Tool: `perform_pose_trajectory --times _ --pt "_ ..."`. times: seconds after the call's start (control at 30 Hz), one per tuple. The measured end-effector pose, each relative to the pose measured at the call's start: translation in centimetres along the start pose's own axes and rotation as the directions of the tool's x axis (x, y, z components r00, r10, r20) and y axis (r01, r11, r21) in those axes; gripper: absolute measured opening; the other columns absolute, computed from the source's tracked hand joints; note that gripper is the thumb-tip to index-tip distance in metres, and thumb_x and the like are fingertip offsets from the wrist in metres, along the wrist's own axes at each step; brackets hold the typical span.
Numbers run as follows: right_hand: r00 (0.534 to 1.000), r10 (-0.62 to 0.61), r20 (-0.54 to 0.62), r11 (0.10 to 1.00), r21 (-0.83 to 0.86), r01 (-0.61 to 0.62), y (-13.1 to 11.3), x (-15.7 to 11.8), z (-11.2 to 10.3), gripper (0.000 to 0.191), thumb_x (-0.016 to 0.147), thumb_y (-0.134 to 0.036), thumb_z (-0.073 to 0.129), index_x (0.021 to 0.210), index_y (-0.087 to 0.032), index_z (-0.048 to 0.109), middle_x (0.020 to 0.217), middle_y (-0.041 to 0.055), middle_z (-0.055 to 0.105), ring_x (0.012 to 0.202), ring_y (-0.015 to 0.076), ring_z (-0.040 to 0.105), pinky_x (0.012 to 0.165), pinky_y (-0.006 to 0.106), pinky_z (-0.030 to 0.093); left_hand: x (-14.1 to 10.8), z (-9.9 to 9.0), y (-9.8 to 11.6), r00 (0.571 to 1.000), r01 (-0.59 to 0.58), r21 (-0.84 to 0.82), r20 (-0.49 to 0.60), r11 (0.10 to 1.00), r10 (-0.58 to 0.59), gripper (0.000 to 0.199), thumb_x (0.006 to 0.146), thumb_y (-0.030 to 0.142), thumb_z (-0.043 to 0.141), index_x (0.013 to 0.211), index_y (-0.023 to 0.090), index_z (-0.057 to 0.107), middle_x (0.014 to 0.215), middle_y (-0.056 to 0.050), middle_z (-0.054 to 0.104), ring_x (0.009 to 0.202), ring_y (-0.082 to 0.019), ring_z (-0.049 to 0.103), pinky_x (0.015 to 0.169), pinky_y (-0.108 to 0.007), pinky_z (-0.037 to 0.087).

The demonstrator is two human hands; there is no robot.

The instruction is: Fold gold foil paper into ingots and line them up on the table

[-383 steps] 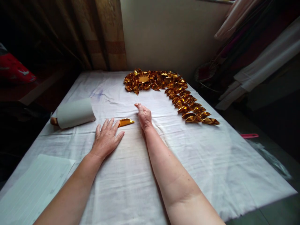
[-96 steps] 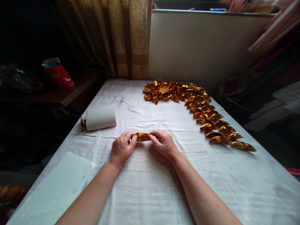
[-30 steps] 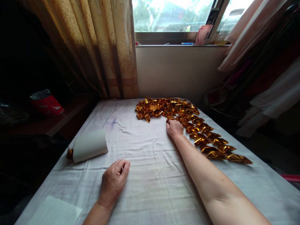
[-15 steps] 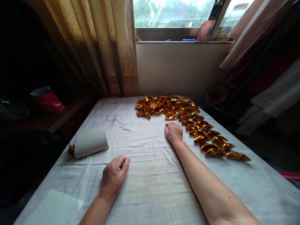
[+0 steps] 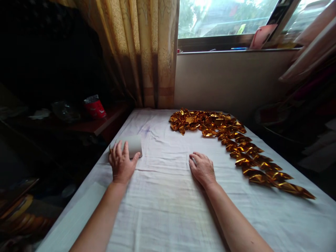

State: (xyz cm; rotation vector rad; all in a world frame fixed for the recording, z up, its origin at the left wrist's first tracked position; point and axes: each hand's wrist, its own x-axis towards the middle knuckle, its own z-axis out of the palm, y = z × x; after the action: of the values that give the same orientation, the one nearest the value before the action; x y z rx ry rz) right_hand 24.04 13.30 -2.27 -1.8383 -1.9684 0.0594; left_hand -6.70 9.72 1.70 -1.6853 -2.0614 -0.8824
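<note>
My left hand (image 5: 123, 162) is over a curled stack of pale sheets (image 5: 134, 145) at the left side of the table. Its fingers are spread across the near side of the curl and its thumb points right, by the curl's right edge. Whether the fingers press on it I cannot tell. My right hand (image 5: 202, 168) rests on the white cloth (image 5: 165, 196) with fingers loosely curled, and nothing shows in them. Beyond it to the right lie folded shiny gold foil pieces (image 5: 252, 157), heaped at the back and trailing in overlapping rows toward the front right.
A pale flat sheet (image 5: 78, 213) lies at the table's left edge, partly behind my left forearm. A red container (image 5: 95, 107) stands on a dark side surface at left. Gold curtains (image 5: 141, 52) and a window (image 5: 223, 17) are behind the table; hanging clothes (image 5: 312, 49) are at right.
My left hand has moved forward and opened over the curled sheets. My right hand has drawn back a little from the foil pieces. The view has turned left.
</note>
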Motion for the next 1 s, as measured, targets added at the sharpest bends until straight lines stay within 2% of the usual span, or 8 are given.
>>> perform_pose_trajectory --times 0.07,0.13,0.27,0.43,0.53,0.63,0.8,1.0 --pt "1.000 0.003 -0.006 1.000 0.007 -0.003 0.1 0.0 0.1 0.024 0.090 -0.026 0.053 0.108 -0.024 0.070 0.125 0.0063 0.065 0.115 0.0234 0.055 0.096 0.038 0.038 0.3 0.3 -1.3 0.997 0.012 0.095 0.076 0.995 -0.019 0.065 0.083 0.045 0.065 0.136 0.010 0.051 0.149 -0.026 0.038 0.141 -0.045 0.026 0.109 -0.064 0.024" --pt "1.000 0.004 -0.010 1.000 0.012 -0.004 0.1 0.1 0.1 0.024 0.090 -0.026 0.053 0.107 -0.024 0.070 0.125 0.0060 0.065 0.115 0.0234 0.055 0.096 0.038 0.037 0.2 0.7 -2.1 0.993 -0.038 0.128 0.116 0.991 0.023 0.060 0.084 0.042 0.065 0.134 0.012 0.055 0.152 -0.025 0.037 0.142 -0.045 0.027 0.110 -0.064 0.021" --pt "1.000 0.002 -0.005 1.000 0.031 -0.001 0.3 0.1 0.3 0.024 0.089 -0.026 0.054 0.106 -0.024 0.071 0.124 0.0056 0.066 0.115 0.0236 0.056 0.096 0.038 0.039 -0.5 1.0 -2.6 0.987 -0.148 0.137 0.084 0.979 0.138 0.038 0.089 0.032 0.059 0.125 0.019 0.064 0.144 -0.016 0.052 0.139 -0.040 0.036 0.113 -0.063 0.018" --pt "1.000 -0.013 -0.017 0.998 0.064 0.014 0.5 0.1 0.2 0.024 0.088 -0.025 0.054 0.103 -0.023 0.073 0.121 0.0068 0.068 0.113 0.0247 0.059 0.095 0.039 0.042 -1.1 0.9 -2.7 0.955 -0.289 0.019 0.077 0.957 0.287 0.029 0.091 0.027 0.056 0.117 0.025 0.068 0.126 -0.009 0.068 0.128 -0.035 0.052 0.112 -0.063 0.019" --pt "0.999 -0.028 -0.036 0.992 0.119 0.032 0.5 0.0 0.2 0.024 0.087 -0.023 0.052 0.098 -0.022 0.073 0.115 0.0066 0.071 0.110 0.0248 0.061 0.095 0.040 0.044 -2.3 0.6 -1.3 0.904 -0.403 -0.133 0.094 0.905 0.416 0.028 0.092 0.027 0.054 0.116 0.025 0.068 0.118 -0.007 0.072 0.119 -0.029 0.060 0.113 -0.056 0.024" --pt "0.995 -0.032 -0.091 0.969 0.241 0.053 0.5 -0.8 0.4 0.029 0.087 -0.025 0.049 0.104 -0.019 0.071 0.109 0.0088 0.073 0.103 0.0241 0.064 0.095 0.040 0.047 -4.4 0.2 1.4 0.865 -0.425 -0.277 0.156 0.862 0.477 0.027 0.094 0.033 0.054 0.115 0.023 0.067 0.109 -0.007 0.075 0.108 -0.024 0.066 0.113 -0.051 0.028" --pt "0.981 -0.051 -0.189 0.887 0.443 0.131 -0.1 -4.3 0.4 0.040 0.089 -0.025 0.045 0.125 -0.018 0.059 0.113 0.0093 0.071 0.100 0.0204 0.067 0.090 0.037 0.053 -7.1 -0.5 4.9 0.788 -0.383 -0.394 0.333 0.835 0.519 0.043 0.090 0.046 0.060 0.126 0.023 0.059 0.126 -0.010 0.067 0.120 -0.026 0.059 0.115 -0.053 0.026" --pt "0.874 -0.385 -0.297 0.873 0.189 0.449 -1.5 -7.3 -1.1 0.048 0.085 -0.012 0.048 0.132 -0.021 0.055 0.133 0.0123 0.059 0.122 0.0244 0.054 0.101 0.044 0.047 -7.1 0.1 5.0 0.804 -0.315 -0.381 0.380 0.869 0.458 0.059 0.090 0.048 0.057 0.141 0.021 0.045 0.132 -0.012 0.063 0.124 -0.026 0.056 0.114 -0.054 0.029"
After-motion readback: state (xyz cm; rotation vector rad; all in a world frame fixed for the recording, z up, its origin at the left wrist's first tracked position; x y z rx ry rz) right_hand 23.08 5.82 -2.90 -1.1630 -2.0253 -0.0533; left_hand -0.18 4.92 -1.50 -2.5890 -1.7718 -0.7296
